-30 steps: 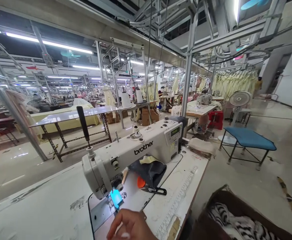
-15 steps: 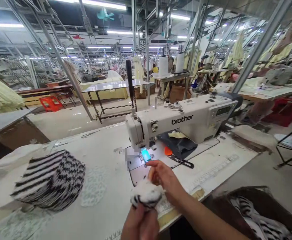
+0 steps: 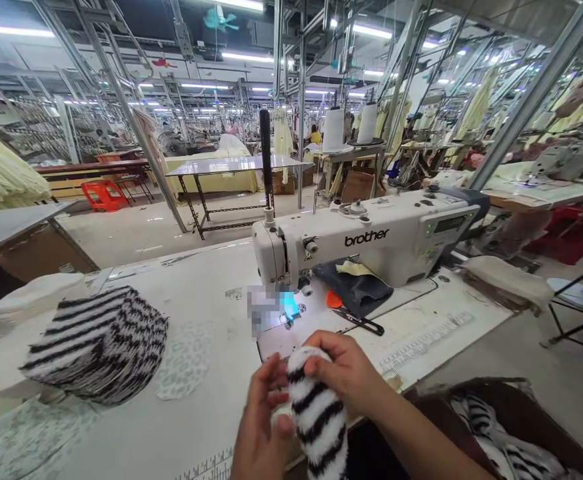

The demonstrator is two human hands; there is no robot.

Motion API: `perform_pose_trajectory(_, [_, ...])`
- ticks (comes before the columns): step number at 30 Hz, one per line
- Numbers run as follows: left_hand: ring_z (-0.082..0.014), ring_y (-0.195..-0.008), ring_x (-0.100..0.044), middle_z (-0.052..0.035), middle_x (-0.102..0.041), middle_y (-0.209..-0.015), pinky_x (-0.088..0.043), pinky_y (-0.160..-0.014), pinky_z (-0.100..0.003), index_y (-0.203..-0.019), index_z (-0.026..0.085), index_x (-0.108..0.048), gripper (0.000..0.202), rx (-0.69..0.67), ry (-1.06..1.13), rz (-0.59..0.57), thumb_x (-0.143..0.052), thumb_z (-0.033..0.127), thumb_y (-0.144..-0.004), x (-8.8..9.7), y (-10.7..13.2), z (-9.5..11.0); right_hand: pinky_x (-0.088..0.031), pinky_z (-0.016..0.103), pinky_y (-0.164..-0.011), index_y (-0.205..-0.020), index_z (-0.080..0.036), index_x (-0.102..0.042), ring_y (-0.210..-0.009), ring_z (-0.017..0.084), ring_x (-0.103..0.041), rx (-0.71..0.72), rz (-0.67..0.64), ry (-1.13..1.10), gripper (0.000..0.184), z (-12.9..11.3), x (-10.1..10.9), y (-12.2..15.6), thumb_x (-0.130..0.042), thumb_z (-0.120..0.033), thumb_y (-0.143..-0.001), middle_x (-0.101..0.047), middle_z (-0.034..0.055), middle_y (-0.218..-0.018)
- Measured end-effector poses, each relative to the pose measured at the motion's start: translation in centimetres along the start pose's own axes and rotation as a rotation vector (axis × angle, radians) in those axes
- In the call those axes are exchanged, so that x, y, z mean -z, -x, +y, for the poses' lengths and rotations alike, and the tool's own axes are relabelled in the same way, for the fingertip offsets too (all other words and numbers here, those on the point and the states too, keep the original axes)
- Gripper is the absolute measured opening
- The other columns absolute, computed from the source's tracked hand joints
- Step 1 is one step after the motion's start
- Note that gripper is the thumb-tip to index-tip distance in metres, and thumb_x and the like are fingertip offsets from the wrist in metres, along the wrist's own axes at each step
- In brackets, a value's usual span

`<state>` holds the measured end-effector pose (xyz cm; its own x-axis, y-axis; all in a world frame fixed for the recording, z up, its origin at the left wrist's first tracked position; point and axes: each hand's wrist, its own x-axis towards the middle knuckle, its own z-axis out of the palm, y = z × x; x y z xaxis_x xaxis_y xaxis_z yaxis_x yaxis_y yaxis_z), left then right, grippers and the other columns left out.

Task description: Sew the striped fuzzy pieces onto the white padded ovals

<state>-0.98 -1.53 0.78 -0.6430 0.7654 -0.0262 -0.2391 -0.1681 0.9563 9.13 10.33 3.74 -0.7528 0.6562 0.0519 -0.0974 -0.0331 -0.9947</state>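
White table (image 3: pixel 201 427); sewing machine (image 3: pixel 371 240), striped stack (image 3: pixel 96 343), scissors (image 3: pixel 364 323)

White Brother sewing machine (image 3: pixel 371 243) stood at centre frame on the white laminate sewing table (image 3: pixel 206 293). Black thread snips (image 3: pixel 364 323) lay on the table just in front of the machine, and a dark folded cloth (image 3: pixel 358 290) sat under the machine's arm. Stack of black-and-white striped fuzzy fabric pieces (image 3: pixel 101 343) rested on the table at left of frame. Lower centre, before the machine: one striped fuzzy fabric piece (image 3: pixel 318 413) gripped between left hand (image 3: pixel 258 433) and right hand (image 3: pixel 344 370). Brown cardboard box (image 3: pixel 501 407) at lower right, beside the table's edge, with more striped pieces in it. Two white thread cones (image 3: pixel 334 130) stood behind the machine, upper centre.
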Motion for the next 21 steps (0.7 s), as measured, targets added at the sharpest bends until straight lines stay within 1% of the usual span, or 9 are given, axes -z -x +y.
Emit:
perform_pose_trajectory(2, [-0.0180, -0.080, -0.061, -0.0027, -0.065, -0.078, -0.049, -0.073, -0.023, -0.089, 0.016, -0.062, 0.042, 0.076, -0.048, -0.111, -0.072, 0.051, -0.067, -0.7, 0.0, 0.9, -0.033, 0.022, -0.058, -0.088, -0.015, -0.060, -0.061, 0.011, -0.043, 0.041, -0.031, 0.025, 0.038, 0.1, -0.7, 0.2, -0.069, -0.049, -0.074, -0.048, -0.0030, -0.065])
perform_pose_trajectory(4, [-0.0165, -0.075, -0.062, -0.0009, -0.064, -0.074, -0.049, -0.068, -0.022, -0.087, 0.016, -0.062, 0.029, 0.147, -0.026, -0.144, -0.068, 0.042, -0.074, -1.3, 0.0, 1.7, -0.032, 0.021, -0.055, -0.102, -0.017, -0.056, -0.057, 0.009, -0.039, 0.043, -0.025, -0.003, 0.042, 0.3, -1.0, 0.5, -0.069, -0.047, -0.075, -0.043, -0.0058, -0.062])
perform_pose_trajectory(7, [-0.0152, -0.067, -0.062, -0.0003, -0.065, -0.074, -0.049, -0.056, -0.019, -0.087, 0.016, -0.059, 0.031, 0.178, 0.034, -0.063, -0.068, 0.043, -0.073, -1.6, -0.1, 2.4, -0.034, 0.020, -0.059, -0.119, -0.020, -0.045, -0.060, 0.009, -0.041, 0.012, -0.019, -0.027, 0.060, 0.7, -1.0, 1.3, -0.074, -0.042, -0.071, -0.044, -0.0061, -0.069])
perform_pose_trajectory(10, [-0.0165, -0.066, -0.064, 0.0004, -0.066, -0.076, -0.051, -0.055, -0.021, -0.090, 0.018, -0.055, 0.038, 0.213, 0.073, 0.050, -0.073, 0.044, -0.069, -1.3, -0.7, 2.4, -0.041, 0.024, -0.075, -0.137, -0.028, -0.026, -0.081, 0.013, -0.050, -0.007, -0.103, 0.025, 0.098, 1.1, -0.9, 2.5, -0.084, -0.030, -0.058, -0.051, 0.0009, -0.103])
perform_pose_trajectory(11, [-0.0179, -0.069, -0.065, -0.0001, -0.067, -0.078, -0.053, -0.059, -0.023, -0.093, 0.019, -0.055, 0.041, 0.231, 0.092, 0.072, -0.074, 0.045, -0.067, -1.1, -1.0, 2.2, -0.042, 0.026, -0.078, -0.139, -0.031, -0.023, -0.086, 0.014, -0.051, -0.024, -0.136, 0.063, 0.102, 1.2, -1.0, 2.8, -0.084, -0.024, -0.058, -0.049, 0.0018, -0.110])
perform_pose_trajectory(13, [-0.0209, -0.077, -0.066, -0.0022, -0.068, -0.085, -0.055, -0.067, -0.029, -0.102, 0.020, -0.054, 0.050, 0.267, 0.157, 0.105, -0.075, 0.047, -0.065, -0.8, -1.3, 1.7, -0.043, 0.028, -0.081, -0.138, -0.033, -0.028, -0.088, 0.015, -0.052, 0.009, -0.123, 0.183, 0.085, 1.6, -1.1, 3.3, -0.073, -0.016, -0.068, -0.051, 0.0013, -0.109])
perform_pose_trajectory(16, [-0.0250, -0.093, -0.064, -0.0069, -0.066, -0.103, -0.053, -0.080, -0.036, -0.115, 0.024, -0.051, 0.059, 0.311, 0.322, 0.066, -0.073, 0.051, -0.067, -0.7, -1.1, 0.9, -0.041, 0.032, -0.088, -0.132, -0.028, -0.037, -0.097, 0.018, -0.051, 0.257, 0.019, 0.381, 0.058, 2.2, -1.0, 3.2, -0.049, -0.010, -0.078, -0.052, 0.0038, -0.109])
perform_pose_trajectory(19, [-0.0272, -0.107, -0.057, -0.0085, -0.062, -0.113, -0.048, -0.091, -0.036, -0.118, 0.024, -0.053, 0.060, 0.331, 0.389, -0.005, -0.075, 0.046, -0.066, -1.0, -0.2, 0.2, -0.039, 0.037, -0.095, -0.135, -0.024, -0.032, -0.113, 0.023, -0.045, 0.532, 0.013, 0.522, 0.062, 2.4, -0.7, 2.7, -0.045, -0.013, -0.076, -0.045, 0.0082, -0.125])
perform_pose_trajectory(21, [-0.0267, -0.108, -0.057, -0.0073, -0.065, -0.108, -0.047, -0.091, -0.034, -0.112, 0.023, -0.057, 0.057, 0.331, 0.333, 0.038, -0.078, 0.044, -0.063, -1.0, 0.5, -0.2, -0.042, 0.035, -0.090, -0.136, -0.023, -0.031, -0.108, 0.023, -0.050, 0.644, 0.010, 0.598, 0.065, 2.4, -0.7, 2.3, -0.046, -0.014, -0.074, -0.050, 0.0079, -0.122])
